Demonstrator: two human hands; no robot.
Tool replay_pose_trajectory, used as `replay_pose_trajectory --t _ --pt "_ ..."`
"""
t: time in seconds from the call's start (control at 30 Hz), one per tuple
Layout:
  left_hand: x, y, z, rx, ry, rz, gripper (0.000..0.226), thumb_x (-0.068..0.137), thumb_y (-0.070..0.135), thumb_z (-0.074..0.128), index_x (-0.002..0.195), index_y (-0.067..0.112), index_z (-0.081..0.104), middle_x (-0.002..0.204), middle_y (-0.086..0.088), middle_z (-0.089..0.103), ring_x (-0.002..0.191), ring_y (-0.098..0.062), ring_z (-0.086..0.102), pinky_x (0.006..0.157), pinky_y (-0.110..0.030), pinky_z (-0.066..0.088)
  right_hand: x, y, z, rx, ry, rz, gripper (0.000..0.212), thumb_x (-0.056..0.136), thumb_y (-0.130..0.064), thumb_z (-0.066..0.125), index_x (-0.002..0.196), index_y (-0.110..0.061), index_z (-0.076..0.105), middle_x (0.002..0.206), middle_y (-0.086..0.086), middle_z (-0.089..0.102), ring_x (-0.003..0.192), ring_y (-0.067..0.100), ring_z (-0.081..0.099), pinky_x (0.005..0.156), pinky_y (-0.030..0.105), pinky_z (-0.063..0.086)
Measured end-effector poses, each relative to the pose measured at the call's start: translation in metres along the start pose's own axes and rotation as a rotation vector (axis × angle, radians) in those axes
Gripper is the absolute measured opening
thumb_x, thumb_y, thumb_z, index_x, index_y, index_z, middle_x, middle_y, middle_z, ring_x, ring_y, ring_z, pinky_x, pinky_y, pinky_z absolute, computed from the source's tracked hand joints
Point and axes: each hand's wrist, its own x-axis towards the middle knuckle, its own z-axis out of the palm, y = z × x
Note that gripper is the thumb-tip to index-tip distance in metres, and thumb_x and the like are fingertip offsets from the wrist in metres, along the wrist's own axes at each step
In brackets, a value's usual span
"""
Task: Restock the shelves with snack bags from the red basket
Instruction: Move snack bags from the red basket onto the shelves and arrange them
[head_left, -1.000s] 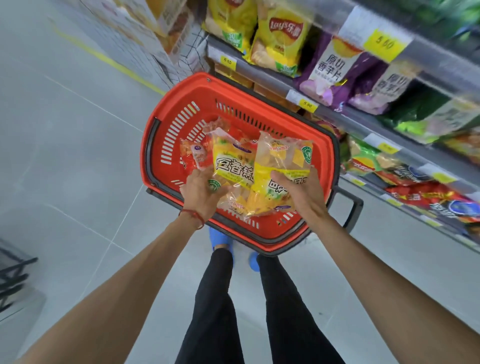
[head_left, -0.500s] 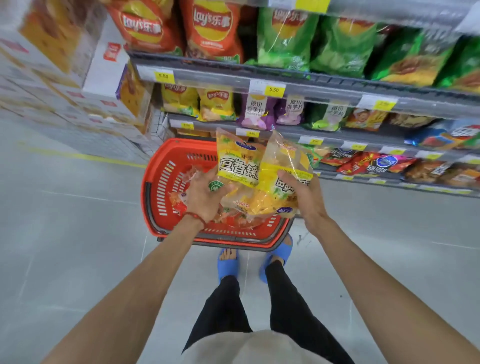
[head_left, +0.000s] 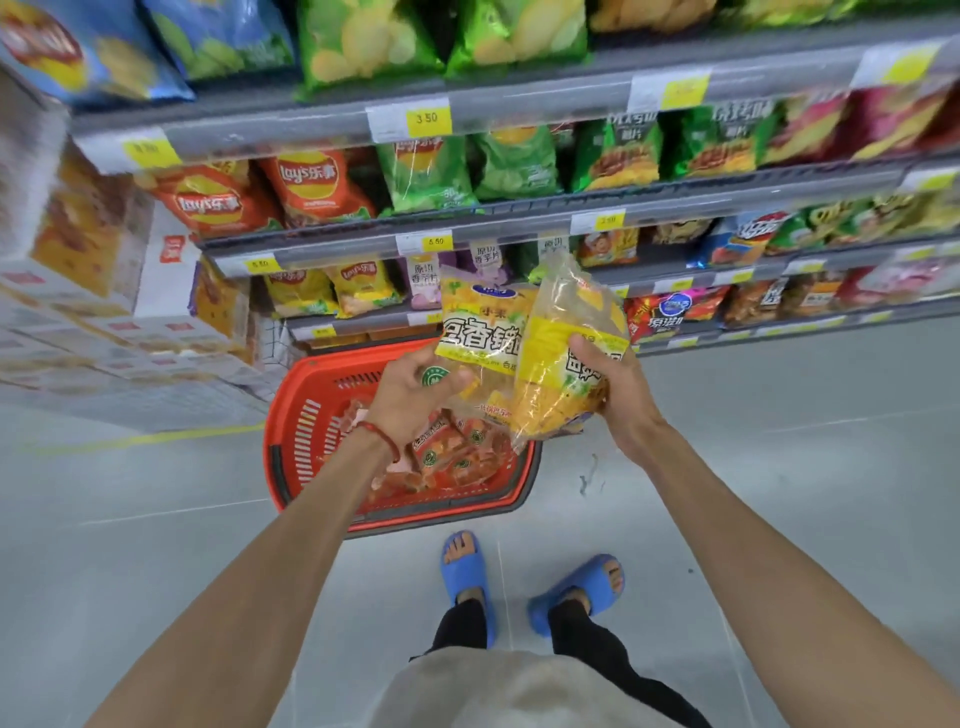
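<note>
The left hand (head_left: 408, 392) pinches the lower left corner of a yellow snack bag (head_left: 480, 332), thumb on the front, fingers curled behind; the bag stands upright above the hand; the right hand (head_left: 621, 395) wraps round the middle of a second yellow bag (head_left: 553, 371), thumb across its front; this bag overlaps the first one's right edge; both hang above the red basket (head_left: 293, 415), which sits on the floor with orange-red packets (head_left: 457, 457) inside, in front of the shelves (head_left: 519, 101); compared with half a second ago, both bags are higher, their tops now before the lower shelf rows; the basket has not moved.
</note>
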Motion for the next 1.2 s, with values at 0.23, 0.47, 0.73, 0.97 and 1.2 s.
replay_pose_trajectory --t 0.23,0.47,0.73,0.97,1.2 --pt "-0.005 0.052 0.079 0.048 -0.139 0.057 0.013 0.089 0.016 0.072 0.099 0.022 0.068 0.087 0.021 0.074 0.080 0.002 0.070 0.065 -0.010 0.051 -0.024 -0.027 -0.083 0.070 0.052 -0.070 0.095 0.064 -0.056 0.089 0.146 -0.025 0.051 0.131 0.001 0.070 0.117 0.025 0.069 0.100 0.056 0.055" --pt "0.007 0.097 0.195 0.064 -0.210 0.145 0.037 0.078 0.033 0.082 0.113 0.026 0.072 0.108 0.002 0.074 0.106 -0.027 0.069 0.089 -0.049 0.056 -0.054 -0.055 -0.202 0.148 0.127 -0.132 0.067 0.081 -0.040 0.077 0.142 -0.023 0.055 0.126 0.005 0.073 0.113 0.028 0.072 0.085 0.049 0.061" --pt "0.023 0.158 0.353 0.142 -0.283 0.254 0.059 0.079 0.023 0.082 0.128 0.032 0.052 0.111 0.006 0.066 0.109 -0.010 0.062 0.084 -0.015 0.051 -0.093 -0.088 -0.342 0.222 0.335 -0.220 0.063 0.081 -0.040 0.078 0.137 -0.017 0.060 0.116 0.009 0.076 0.092 0.024 0.076 0.054 0.028 0.057" --pt "0.042 0.209 0.499 0.151 -0.362 0.325 0.064 0.085 0.000 0.073 0.140 0.013 0.044 0.098 0.014 0.057 0.079 0.026 0.056 0.068 -0.003 0.045 -0.102 -0.116 -0.468 0.274 0.495 -0.255 0.057 0.081 -0.039 0.081 0.132 -0.018 0.065 0.115 0.006 0.077 0.099 0.027 0.076 0.066 0.033 0.059" --pt "0.093 0.267 0.649 0.191 -0.415 0.351 0.067 0.080 0.005 0.080 0.141 0.008 0.051 0.120 -0.001 0.070 0.110 -0.007 0.065 0.099 -0.031 0.052 -0.082 -0.174 -0.609 0.248 0.586 -0.281 0.040 0.088 -0.028 0.079 0.125 -0.020 0.067 0.102 0.003 0.079 0.087 0.023 0.077 0.056 0.031 0.059"
